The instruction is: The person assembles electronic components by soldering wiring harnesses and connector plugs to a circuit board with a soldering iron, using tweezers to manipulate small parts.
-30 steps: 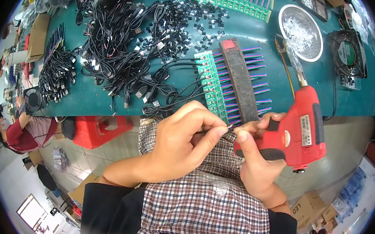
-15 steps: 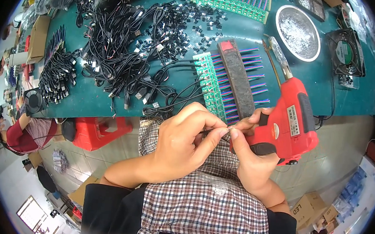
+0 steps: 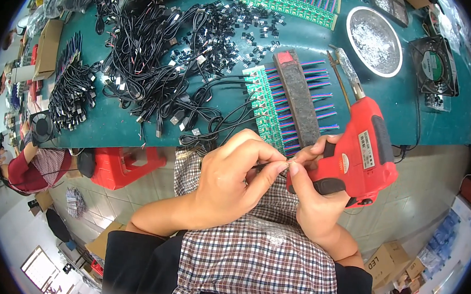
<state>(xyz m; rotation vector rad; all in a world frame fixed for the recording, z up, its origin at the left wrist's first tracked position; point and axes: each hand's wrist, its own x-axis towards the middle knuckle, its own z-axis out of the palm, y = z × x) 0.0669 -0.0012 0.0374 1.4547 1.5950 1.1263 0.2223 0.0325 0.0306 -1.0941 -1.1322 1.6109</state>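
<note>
My left hand (image 3: 228,174) is closed in a pinch on a thin black cable (image 3: 267,164). Right beside it, my right hand (image 3: 319,205) grips a red soldering gun (image 3: 364,148), its metal nozzle and tip pointing to the far side of the table. The thumb and a finger of that hand also pinch at the cable's end, where the fine wires are mostly hidden. Just beyond the hands lies a panel of green circuit boards (image 3: 264,108) with black cables at its left and coloured wires at its right. A dark bar (image 3: 299,99) with a red end rests across those wires.
A big tangle of black USB cables (image 3: 138,58) covers the table's left, with small black connectors (image 3: 215,42) beside it. At the right stand a metal bowl (image 3: 374,42) with silvery bits and a black fan (image 3: 434,65). A red stool (image 3: 119,169) is below the edge.
The soldering gun has shifted very slightly, its tip a little nearer and to the left. Both hands keep almost the same pinch at the cable.
</note>
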